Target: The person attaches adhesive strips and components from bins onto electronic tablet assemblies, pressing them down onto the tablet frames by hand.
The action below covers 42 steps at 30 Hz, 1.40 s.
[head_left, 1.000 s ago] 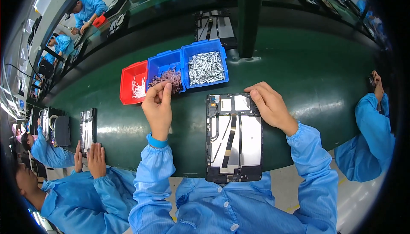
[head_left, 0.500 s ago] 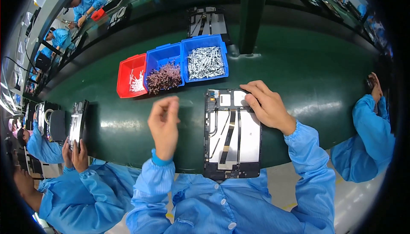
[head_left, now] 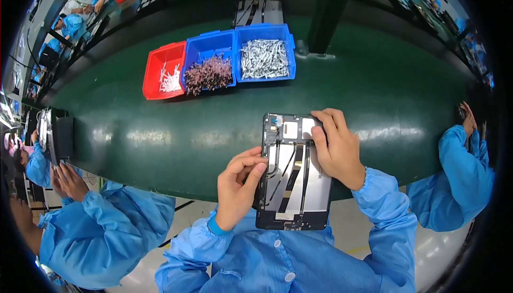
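An opened tablet (head_left: 315, 178) lies near the table's front edge, its inside facing up, with silver plates, dark ribbon cables and a black frame. My right hand (head_left: 339, 151) grips its upper right corner, thumb on top and fingers along the far edge. My left hand (head_left: 235, 191) is at the tablet's left edge, thumb and index finger brought together. Whatever sits between those fingertips, if anything, is too small to make out. Beyond stand a red bin (head_left: 152, 76) of white sticks, a blue bin (head_left: 195, 44) of brownish small parts and another blue bin (head_left: 291, 60) of silvery pieces.
Behind the bins lies another opened tablet (head_left: 272, 12). A dark green post (head_left: 328, 20) rises from the green table (head_left: 368, 95). Co-workers in blue sit close on my left (head_left: 107, 234) and right (head_left: 454, 186); a stack of devices (head_left: 53, 133) stands at the far left.
My left hand has moved right and down to the tablet's left edge. My right hand keeps its hold. The left co-worker's device has gone from its spot, and their hands moved left. The view has shifted.
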Motion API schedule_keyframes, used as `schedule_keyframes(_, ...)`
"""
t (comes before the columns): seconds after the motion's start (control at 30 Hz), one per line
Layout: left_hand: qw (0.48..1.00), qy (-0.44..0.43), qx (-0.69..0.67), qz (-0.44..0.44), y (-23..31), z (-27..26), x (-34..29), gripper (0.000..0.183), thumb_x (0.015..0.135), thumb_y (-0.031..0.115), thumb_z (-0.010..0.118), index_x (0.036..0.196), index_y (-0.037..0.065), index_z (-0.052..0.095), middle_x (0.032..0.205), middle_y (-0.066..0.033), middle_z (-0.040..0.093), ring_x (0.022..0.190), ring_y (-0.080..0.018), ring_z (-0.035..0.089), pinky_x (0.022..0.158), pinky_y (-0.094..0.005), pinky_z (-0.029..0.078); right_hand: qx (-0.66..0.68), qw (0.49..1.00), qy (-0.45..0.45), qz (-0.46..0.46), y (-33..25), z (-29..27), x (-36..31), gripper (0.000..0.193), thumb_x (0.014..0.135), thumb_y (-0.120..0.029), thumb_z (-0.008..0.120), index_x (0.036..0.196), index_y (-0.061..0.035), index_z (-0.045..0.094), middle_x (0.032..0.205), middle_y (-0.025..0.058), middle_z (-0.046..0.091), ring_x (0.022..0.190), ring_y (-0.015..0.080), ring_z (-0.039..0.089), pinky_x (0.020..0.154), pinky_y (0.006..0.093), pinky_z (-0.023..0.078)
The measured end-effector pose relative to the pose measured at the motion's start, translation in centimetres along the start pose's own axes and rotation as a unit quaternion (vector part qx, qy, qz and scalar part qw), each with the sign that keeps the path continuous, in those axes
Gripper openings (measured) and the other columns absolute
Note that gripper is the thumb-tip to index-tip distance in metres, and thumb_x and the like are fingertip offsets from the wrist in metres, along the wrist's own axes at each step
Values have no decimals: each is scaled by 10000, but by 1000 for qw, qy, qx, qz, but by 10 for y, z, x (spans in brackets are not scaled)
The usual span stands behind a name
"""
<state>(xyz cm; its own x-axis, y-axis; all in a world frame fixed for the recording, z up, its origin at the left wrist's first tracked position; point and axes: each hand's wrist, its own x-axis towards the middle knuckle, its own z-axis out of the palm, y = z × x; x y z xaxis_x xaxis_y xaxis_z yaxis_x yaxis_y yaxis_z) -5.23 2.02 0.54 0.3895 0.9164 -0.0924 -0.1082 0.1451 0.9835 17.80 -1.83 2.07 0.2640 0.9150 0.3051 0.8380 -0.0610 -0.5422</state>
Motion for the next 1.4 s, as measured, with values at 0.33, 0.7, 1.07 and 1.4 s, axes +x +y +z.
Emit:
schedule_keyframes(0.33,994,-55,47,80,19,-5,10,108,903,-24,666,1005,-25,702,1032,-77,598,892,-113,587,780,-224,480,220,969,-88,-71,-51,-18,-1,361,806,-209,772,1112,-55,660,983,101,672,794,272,691,617,352,544)
schedule_keyframes(0.7,933,4,282,222,23,-3,13,160,827,-42,715,971,27,713,910,-106,621,837,-208,623,718,-290,503,254,957,-43,-130,-51,11,-6,140,783,-20,741,919,-17,705,793,67,650,572,147,602,482,270,452)
schedule_keyframes(1.07,909,-6,362,207,27,-2,19,230,832,-27,713,1052,39,693,943,-98,577,759,-183,599,633,-282,501,251,962,-39,-100,-42,24,-2,107,779,-1,720,874,-8,671,752,78,612,605,173,630,530,283,496)
schedule_keyframes(1.4,973,-90,104,-185,26,-19,53,243,958,137,650,1120,-34,590,649,-4,580,485,-50,506,387,-198,365,150,982,-55,-97,-35,32,6,73,800,-81,699,831,-53,639,759,59,592,585,224,633,504,337,503)
